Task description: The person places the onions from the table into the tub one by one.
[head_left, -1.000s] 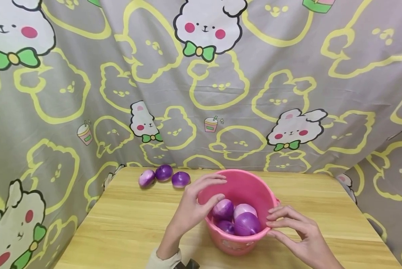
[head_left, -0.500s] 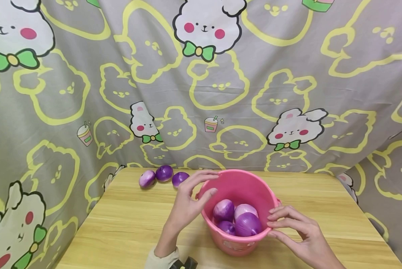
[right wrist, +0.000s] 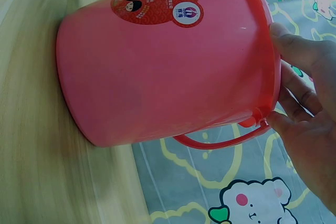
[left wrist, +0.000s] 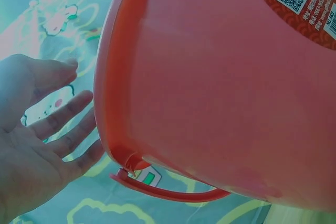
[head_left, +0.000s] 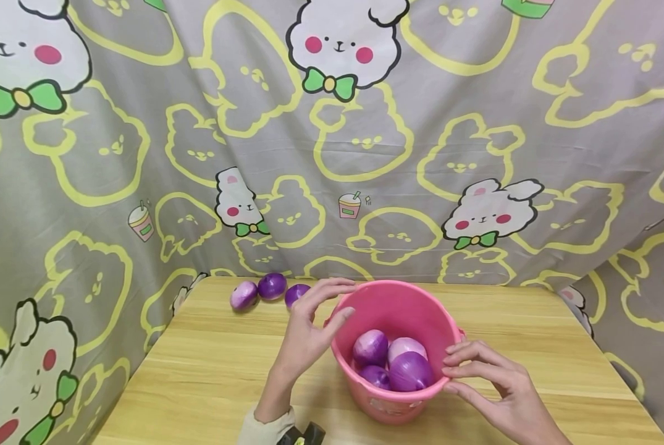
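"How are the hands placed?"

"The left hand (head_left: 312,337) is loose, its fingers spread and thumb held apart, just beside the rim. I can't tell whether its fingertips touch. The right hand (head_left: 498,383) grips the other side of the rim, thumb outside and fingers over the edge."

"Rim of what?"

"A round pink plastic bucket (head_left: 406,306), standing on the light wood-grain counter (head_left: 215,364) between them. Its curved handle (left wrist: 178,195) hangs down."

"Anything inside?"

"Four round purple-and-white onions (head_left: 409,372), clustered at the bottom."

"And around it?"

"Three more onions (head_left: 272,286) lie close together at the back left of the counter; the left hand partly covers the nearest. Behind hangs a grey cloth curtain (head_left: 376,161) printed with yellow outlines and white rabbits."
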The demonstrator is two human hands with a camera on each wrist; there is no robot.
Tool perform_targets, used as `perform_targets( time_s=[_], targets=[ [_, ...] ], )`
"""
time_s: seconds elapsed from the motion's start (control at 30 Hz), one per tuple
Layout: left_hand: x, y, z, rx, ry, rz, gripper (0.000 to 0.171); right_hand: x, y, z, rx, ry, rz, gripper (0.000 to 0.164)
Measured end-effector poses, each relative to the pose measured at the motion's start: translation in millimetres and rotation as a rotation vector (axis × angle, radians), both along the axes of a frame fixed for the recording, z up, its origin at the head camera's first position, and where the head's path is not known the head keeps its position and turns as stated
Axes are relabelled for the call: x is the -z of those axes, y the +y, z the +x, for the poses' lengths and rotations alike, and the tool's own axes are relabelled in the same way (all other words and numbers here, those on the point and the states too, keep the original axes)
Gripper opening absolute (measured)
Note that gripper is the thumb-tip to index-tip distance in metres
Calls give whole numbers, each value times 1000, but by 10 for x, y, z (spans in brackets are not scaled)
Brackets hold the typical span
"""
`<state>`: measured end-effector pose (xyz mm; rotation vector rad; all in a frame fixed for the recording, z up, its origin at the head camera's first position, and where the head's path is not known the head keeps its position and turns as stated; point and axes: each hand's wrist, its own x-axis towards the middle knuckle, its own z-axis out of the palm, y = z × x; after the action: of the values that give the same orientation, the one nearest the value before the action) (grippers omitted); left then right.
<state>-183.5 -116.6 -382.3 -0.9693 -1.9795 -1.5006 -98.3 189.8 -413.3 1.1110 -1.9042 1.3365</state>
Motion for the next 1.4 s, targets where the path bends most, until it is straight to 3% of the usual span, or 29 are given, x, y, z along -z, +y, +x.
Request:
perform_targets(
  time_s=[0.4,0.6,0.93,1.0,1.23,1.4],
  targets=[
    [17,-27,-34,-52,24,-39,30,9,0,-10,-22,8,-16,29],
    [12,-21,-44,-64,13,-13,35,3,1,-13,-12,21,-8,34],
    [-214,2,124,-90,-41,18,29,2,7,5,7,6,3,38],
    [-187,-3,99,-87,-40,16,29,2,9,7,10,3,5,37],
    [94,-54,-119,-98,-39,12,32,3,2,-10,-5,18,-6,35],
    [159,-109,-187,-124,-53,17,29,12,-2,-36,-25,35,-20,28]
  ],
)
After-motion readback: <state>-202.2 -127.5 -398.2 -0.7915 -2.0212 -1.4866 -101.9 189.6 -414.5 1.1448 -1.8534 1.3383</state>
